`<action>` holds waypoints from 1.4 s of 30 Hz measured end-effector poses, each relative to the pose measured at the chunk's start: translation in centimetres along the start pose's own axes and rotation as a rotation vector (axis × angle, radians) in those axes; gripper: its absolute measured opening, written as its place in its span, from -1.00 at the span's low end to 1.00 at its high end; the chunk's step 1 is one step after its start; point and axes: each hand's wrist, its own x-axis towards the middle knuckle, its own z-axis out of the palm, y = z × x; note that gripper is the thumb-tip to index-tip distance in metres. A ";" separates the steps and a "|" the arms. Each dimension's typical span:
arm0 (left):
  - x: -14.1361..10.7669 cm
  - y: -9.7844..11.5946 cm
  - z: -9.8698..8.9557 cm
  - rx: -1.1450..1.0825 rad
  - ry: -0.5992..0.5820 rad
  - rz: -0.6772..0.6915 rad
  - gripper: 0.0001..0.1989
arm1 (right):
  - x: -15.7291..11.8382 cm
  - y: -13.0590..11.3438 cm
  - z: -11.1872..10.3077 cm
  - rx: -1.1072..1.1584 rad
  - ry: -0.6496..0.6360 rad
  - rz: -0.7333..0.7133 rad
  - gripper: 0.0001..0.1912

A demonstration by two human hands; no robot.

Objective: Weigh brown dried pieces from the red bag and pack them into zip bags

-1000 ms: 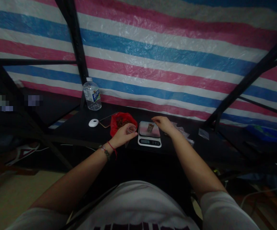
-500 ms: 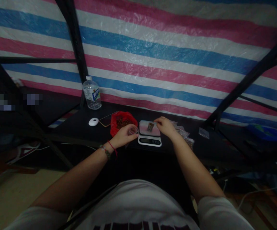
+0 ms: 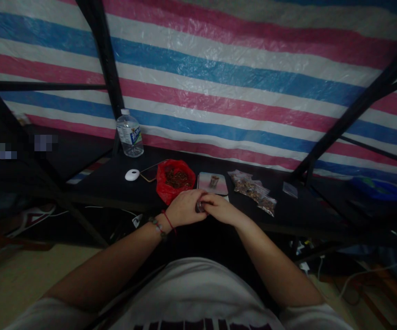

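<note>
A small clear plastic cup [image 3: 199, 207] is held by my left hand [image 3: 184, 208], its fingers curled round it at the table's front edge. My right hand [image 3: 221, 209] meets it there, fingers closed against the cup's right side; what lies inside the cup is hard to see. Just behind my hands is a kitchen scale [image 3: 204, 187], its display covered by them. A small clear cup of brown bits [image 3: 214, 181] stands on its plate. Left of the scale, a red plastic bag [image 3: 164, 191] lies open with dark brown dried pieces [image 3: 177, 178] in it.
Several zip bags of brown pieces [image 3: 250, 187] lie right of the scale, with a flat clear bag [image 3: 289, 189] farther right. A white oval object [image 3: 132, 175], a phone-like flat object [image 3: 150, 172] and a clear bottle [image 3: 130, 135] are at the left. Black metal posts [image 3: 107, 59] frame the table.
My right hand has left the scale's right side and come down to the cup in my left hand. My left hand has shifted right and nearer to me, so both now hide the scale's display.
</note>
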 end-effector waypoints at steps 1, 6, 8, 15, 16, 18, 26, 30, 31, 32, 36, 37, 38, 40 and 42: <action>0.0 0.2 0.0 0.010 -0.002 0.001 -0.61 | 0.1 0.2 0.0 0.033 0.010 0.017 -0.67; 0.0 -0.1 -0.1 0.105 0.034 -0.038 -0.58 | 0.7 0.2 -1.1 0.256 0.011 0.077 -0.65; 0.1 -0.2 -0.3 0.170 0.080 -0.082 -0.56 | 1.4 -0.1 -1.9 0.328 0.083 0.120 -0.69; -0.2 0.3 -0.7 0.166 -0.210 0.080 -0.63 | 8.6 -0.1 -2.5 -0.024 0.165 0.101 -0.73; -0.3 0.4 -0.6 0.125 -0.330 0.146 -0.65 | 9.8 0.1 -2.0 -0.159 0.116 0.074 -0.75; -0.5 0.5 -0.4 0.056 -0.525 0.224 -0.67 | 12.0 0.5 -0.8 -0.404 0.039 0.049 -0.75; -0.6 -0.2 -0.3 -0.032 -0.682 0.219 -0.69 | 15.7 1.6 2.9 -0.830 -0.177 0.128 -0.73; -0.6 -0.2 -0.4 -0.045 -0.688 0.211 -0.69 | 16.0 1.6 2.7 -0.846 -0.173 0.134 -0.73; -0.6 -0.2 -0.4 -0.046 -0.691 0.208 -0.68 | 16.0 1.6 2.5 -0.834 -0.178 0.127 -0.74; -0.6 -0.2 -0.4 -0.050 -0.696 0.204 -0.68 | 16.0 1.5 2.2 -0.817 -0.182 0.118 -0.75; -0.8 -0.3 0.0 -0.066 -0.717 0.208 -0.68 | 15.7 1.0 0.5 -0.742 -0.145 0.072 -0.78; -0.8 -0.3 0.1 -0.066 -0.721 0.210 -0.68 | 15.6 0.9 0.1 -0.721 -0.125 0.054 -0.79; -0.8 -0.4 0.1 -0.066 -0.726 0.211 -0.68 | 15.5 0.9 -0.2 -0.693 -0.104 0.040 -0.80; -0.8 -0.4 0.3 -0.069 -0.738 0.208 -0.68 | 15.4 0.8 -0.7 -0.624 -0.069 0.023 -0.81; -0.7 -0.3 0.3 -0.070 -0.752 0.201 -0.68 | 15.3 0.9 -0.9 -0.575 -0.039 0.027 -0.82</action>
